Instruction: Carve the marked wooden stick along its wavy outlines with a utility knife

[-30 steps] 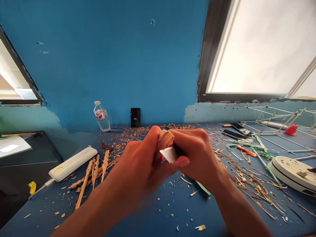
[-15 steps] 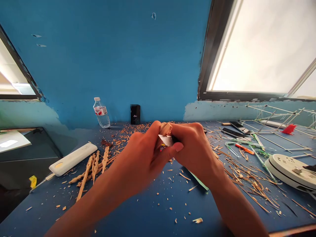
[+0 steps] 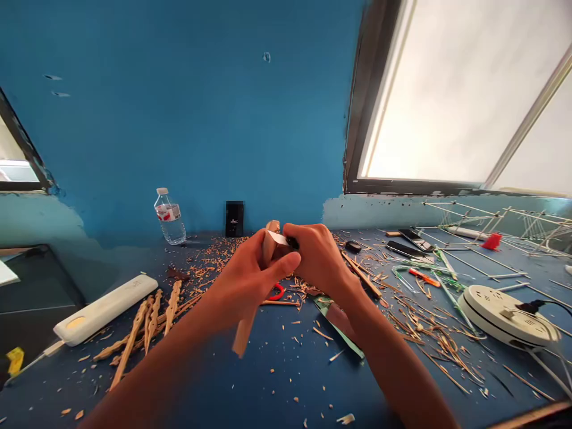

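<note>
My left hand point(image 3: 243, 283) is closed around a wooden stick point(image 3: 243, 338), whose carved top pokes out above the fingers and whose flat lower end slants down below the palm. Gripped in my right hand point(image 3: 319, 256) is a knife point(image 3: 277, 238); its pale blade lies against the stick near the top, and only a bit of dark handle shows. The two hands almost meet, with my left thumb reaching toward the right fingers. Behind and below them, a red ring-shaped handle point(image 3: 277, 292) is partly hidden on the table.
Carved sticks point(image 3: 152, 319) lie at left beside a white oblong device point(image 3: 107, 308). A water bottle point(image 3: 170, 217) and a dark phone point(image 3: 234, 218) stand by the wall. Wood shavings point(image 3: 440, 333), an orange cutter point(image 3: 423, 277), a round power strip point(image 3: 504, 313) and a thin-stick frame point(image 3: 473, 241) occupy the right.
The view has shifted, so the table things appear farther left and lower. The stick has tilted, bringing its lower end into sight, and the blade now points up-left.
</note>
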Demonstrator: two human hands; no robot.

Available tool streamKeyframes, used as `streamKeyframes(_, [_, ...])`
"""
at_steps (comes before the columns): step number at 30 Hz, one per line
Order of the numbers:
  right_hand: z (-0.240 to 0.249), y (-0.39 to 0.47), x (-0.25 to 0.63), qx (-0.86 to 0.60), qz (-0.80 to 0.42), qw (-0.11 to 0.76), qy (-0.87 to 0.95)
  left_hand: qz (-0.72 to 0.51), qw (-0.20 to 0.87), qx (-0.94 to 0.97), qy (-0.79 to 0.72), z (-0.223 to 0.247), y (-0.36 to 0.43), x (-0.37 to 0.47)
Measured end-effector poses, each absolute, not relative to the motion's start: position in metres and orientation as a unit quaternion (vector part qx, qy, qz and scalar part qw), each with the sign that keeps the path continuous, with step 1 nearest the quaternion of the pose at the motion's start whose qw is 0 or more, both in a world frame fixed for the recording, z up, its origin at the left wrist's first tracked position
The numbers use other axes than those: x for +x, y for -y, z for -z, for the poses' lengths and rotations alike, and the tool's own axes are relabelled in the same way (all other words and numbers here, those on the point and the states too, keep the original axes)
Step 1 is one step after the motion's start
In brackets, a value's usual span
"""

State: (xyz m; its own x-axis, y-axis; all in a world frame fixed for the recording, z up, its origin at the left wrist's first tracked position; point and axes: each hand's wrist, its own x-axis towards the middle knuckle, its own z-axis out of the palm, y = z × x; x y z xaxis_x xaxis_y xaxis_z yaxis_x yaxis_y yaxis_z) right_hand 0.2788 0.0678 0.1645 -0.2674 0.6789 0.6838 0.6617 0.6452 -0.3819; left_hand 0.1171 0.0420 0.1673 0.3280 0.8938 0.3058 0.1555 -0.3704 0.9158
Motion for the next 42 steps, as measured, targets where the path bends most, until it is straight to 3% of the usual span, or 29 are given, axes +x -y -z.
streamKeyframes(5, [-0.173,-0.061,0.291,-0.358,-0.103,0.519,0.769,-0.479,0.484,0.659,-0.319,-0.18,-0.021,0.108])
streamKeyframes(11, [-0.177,-0.035,0.283,-0.184,-0.349,0.573,0.718,-0.459,0.452,0.68,-0.351,-0.178,0.007,0.113])
streamKeyframes(17, [-0.175,-0.029,0.284,-0.161,-0.356,0.577,0.717,-0.466,0.463,0.65,-0.383,-0.177,0.015,0.108])
streamKeyframes(20, [-0.176,-0.031,0.291,-0.165,-0.307,0.589,0.729,-0.461,0.487,0.639,-0.377,-0.179,0.02,0.104])
streamKeyframes(24, [-0.177,-0.033,0.297,-0.253,-0.013,0.538,0.804,-0.422,0.447,0.7,-0.364,-0.187,0.023,0.104])
streamKeyframes(26, [-0.175,-0.032,0.298,-0.266,0.069,0.507,0.817,-0.41,0.421,0.721,-0.367,-0.19,0.022,0.107])
streamKeyframes(36, [-0.176,-0.022,0.297,-0.304,0.08,0.459,0.831,-0.381,0.242,0.771,-0.449,-0.188,0.017,0.114])
streamKeyframes(42, [-0.177,-0.025,0.297,-0.285,0.037,0.439,0.851,-0.365,0.253,0.782,-0.437,-0.188,0.016,0.115])
